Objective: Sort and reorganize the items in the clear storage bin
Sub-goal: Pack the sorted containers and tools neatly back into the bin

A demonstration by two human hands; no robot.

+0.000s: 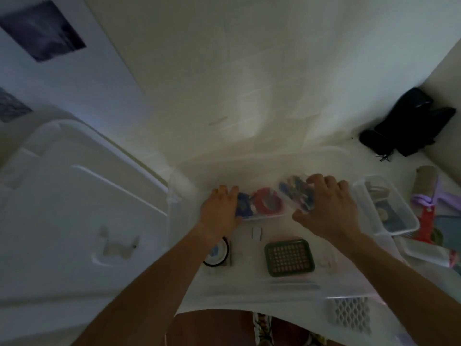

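Inside the clear storage bin [179,221], the left hand [220,211] grasps a small clear tray [262,208] (red ring inside); the right hand [324,206] grips a clear packet [296,193] just beside it.

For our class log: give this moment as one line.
left hand: holds clear tray | right hand: grips clear packet | green soap dish: untouched

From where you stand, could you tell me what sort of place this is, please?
Probably a room at home: pictures on the wall, a black bag on the floor, and a clear bin of small items.
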